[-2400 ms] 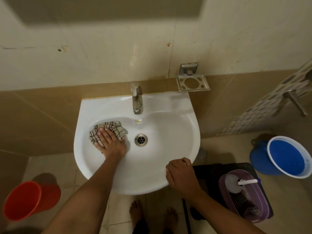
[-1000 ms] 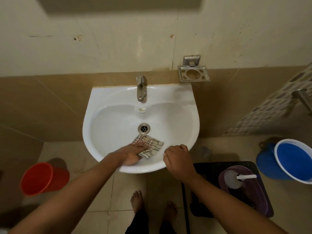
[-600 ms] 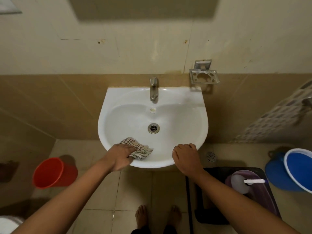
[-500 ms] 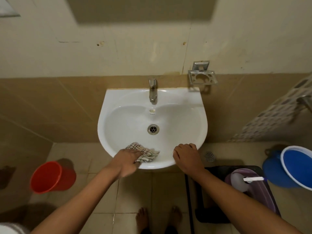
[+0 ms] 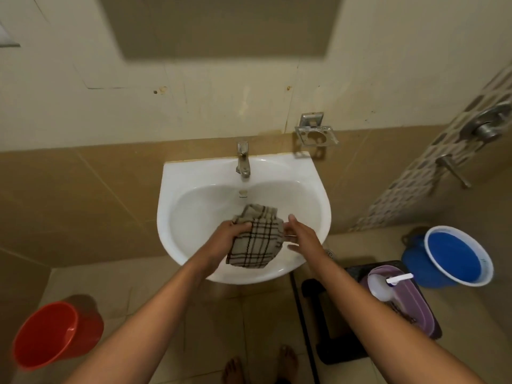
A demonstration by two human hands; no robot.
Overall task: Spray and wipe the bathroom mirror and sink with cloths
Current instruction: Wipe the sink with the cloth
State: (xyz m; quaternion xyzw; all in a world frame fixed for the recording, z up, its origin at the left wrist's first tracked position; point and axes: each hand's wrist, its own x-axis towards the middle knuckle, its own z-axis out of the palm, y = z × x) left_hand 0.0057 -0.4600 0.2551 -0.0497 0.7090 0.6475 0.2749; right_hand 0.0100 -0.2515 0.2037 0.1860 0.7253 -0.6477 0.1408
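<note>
- We held the checked cloth [image 5: 256,239] lifted over the basin of the sink [image 5: 194,217], our left hand [image 5: 231,235] gripping its upper left edge with curled fingers.
- Our right hand [image 5: 300,236] met the cloth's right edge, fingers fairly straight; whether it pinched the fabric or only touched it, we could not tell.
- The two hands were close together, with the cloth between them, and it hung in front of the drain, hiding it.
- We judged the sink stage to be well on: the bowl looked white and free of marks, though wetness or residue was too faint to make out.
- No mirror glass showed in this view, so we could not judge that part; a dark rectangular patch [image 5: 221,26] lay on the wall above.
- We guessed the cloth was being refolded or gathered for another pass, perhaps round the tap [image 5: 243,159] and the rim.
- The sink was fixed to a tan-tiled wall, with a metal soap holder [image 5: 315,134] up on the right.
- On the floor stood a red bucket [image 5: 52,333] at left, a blue bucket [image 5: 457,259] at right, and a purple tub [image 5: 407,297] holding a white pump bottle [image 5: 383,284].
- Our bare feet [image 5: 260,367] were on pale floor tiles.
</note>
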